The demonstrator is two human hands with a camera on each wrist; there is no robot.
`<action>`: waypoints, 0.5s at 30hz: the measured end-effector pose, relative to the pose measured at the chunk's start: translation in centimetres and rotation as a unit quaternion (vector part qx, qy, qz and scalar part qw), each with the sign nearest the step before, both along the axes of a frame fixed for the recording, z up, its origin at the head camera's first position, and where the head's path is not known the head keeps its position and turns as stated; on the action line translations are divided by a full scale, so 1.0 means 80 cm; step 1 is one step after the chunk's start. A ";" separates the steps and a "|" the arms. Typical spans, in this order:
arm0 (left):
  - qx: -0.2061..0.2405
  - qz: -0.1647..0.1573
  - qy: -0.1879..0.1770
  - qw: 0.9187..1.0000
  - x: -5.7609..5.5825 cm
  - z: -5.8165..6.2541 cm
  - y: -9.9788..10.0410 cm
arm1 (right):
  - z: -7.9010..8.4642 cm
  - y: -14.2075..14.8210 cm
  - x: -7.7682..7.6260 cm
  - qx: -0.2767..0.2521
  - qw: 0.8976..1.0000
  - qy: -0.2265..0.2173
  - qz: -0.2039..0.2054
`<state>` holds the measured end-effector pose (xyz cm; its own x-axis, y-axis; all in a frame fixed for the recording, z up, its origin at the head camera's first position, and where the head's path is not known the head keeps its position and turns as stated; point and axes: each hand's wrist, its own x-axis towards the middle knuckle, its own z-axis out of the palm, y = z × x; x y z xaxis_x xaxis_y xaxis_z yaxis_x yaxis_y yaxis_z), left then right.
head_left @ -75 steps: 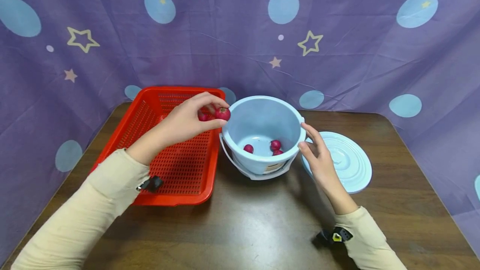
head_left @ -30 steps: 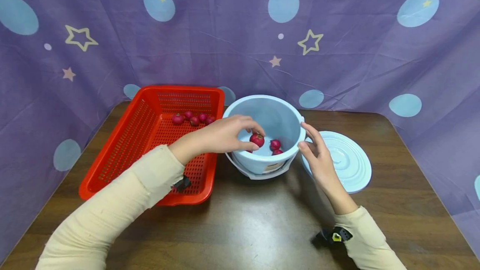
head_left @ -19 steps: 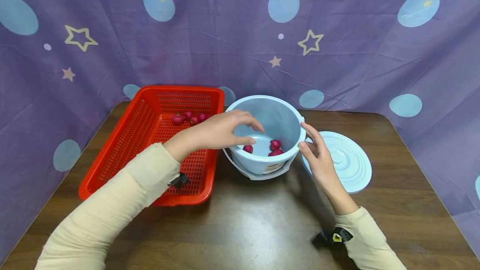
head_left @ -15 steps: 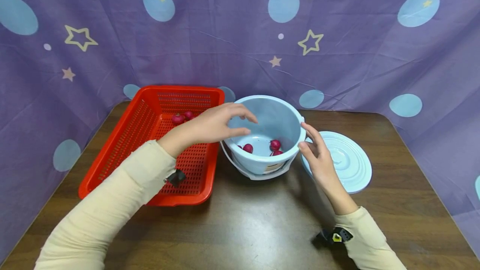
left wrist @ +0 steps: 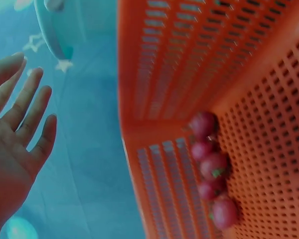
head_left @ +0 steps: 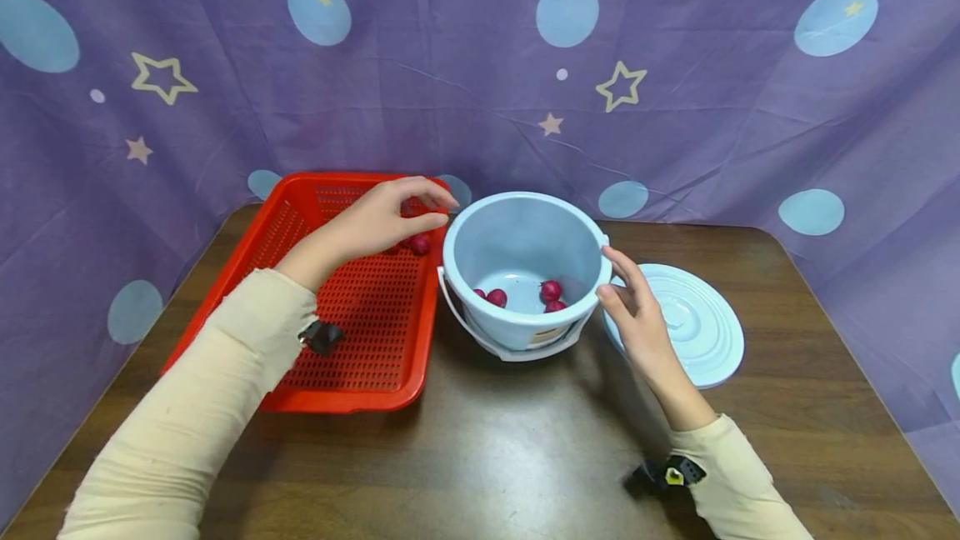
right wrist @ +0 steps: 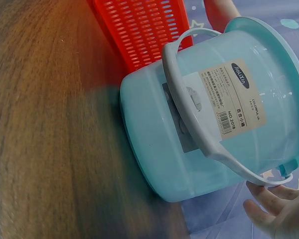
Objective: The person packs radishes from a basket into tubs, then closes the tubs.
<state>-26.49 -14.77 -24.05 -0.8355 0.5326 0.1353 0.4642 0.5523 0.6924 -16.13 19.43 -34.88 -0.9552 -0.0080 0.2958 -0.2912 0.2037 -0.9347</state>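
Note:
My left hand (head_left: 378,219) is above the right wall of the red perforated basket (head_left: 352,401), fingers spread from the thumb, nothing between them. Small red radishes (left wrist: 214,166) lie in a row along the basket's far end in the left wrist view; one radish (head_left: 419,244) shows just below my hand in the head view. The light blue bucket (head_left: 510,327) stands to the right of the basket. Several radishes (head_left: 551,291) lie on its bottom. My right hand (head_left: 641,327) rests its fingertips and thumb against the bucket's right rim, beside the handle's pivot.
A round light blue lid (head_left: 690,323) lies on the brown wooden table (head_left: 495,440) at the right, partly behind my right hand. The bucket's handle (right wrist: 189,112) hangs down in front. A purple patterned curtain (head_left: 480,73) stands behind the table.
The left hand carried a radish from the basket into the bucket and let it go. Since then it has moved back left over the basket, holding nothing. The right hand has stayed at the rim.

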 end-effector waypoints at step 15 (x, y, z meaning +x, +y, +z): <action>-0.028 0.044 -0.006 0.999 -0.031 -0.039 -0.032 | -0.001 0.000 0.000 0.007 1.000 -0.001 -0.003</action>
<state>-28.95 -17.30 -27.19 -0.8804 0.4642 0.0967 0.4043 0.6283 0.6646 -16.14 19.43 -34.93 -0.9561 -0.0067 0.2928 -0.2872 0.2181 -0.9327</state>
